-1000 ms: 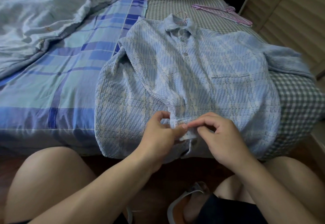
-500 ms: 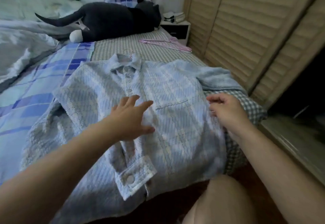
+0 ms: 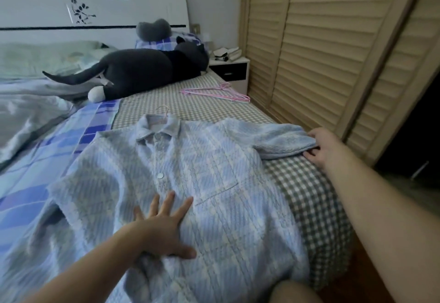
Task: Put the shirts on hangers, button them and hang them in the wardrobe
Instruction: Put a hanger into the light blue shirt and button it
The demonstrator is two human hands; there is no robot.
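Shirt, pale blue and buttoned down its front, lies spread face up on the bed before you, its collar pointing toward the headboard, with the hook of a hanger poking out above the collar. Your left hand lies flat on the shirt's lower front, fingers straight and spread, gripping nothing. Your right hand is at the end of the shirt's far sleeve near the bed's edge, fingers curled around the cuff. More pink hangers lie farther up the checked sheet, beside a dark plush cat. Slatted wardrobe doors stand along your right.
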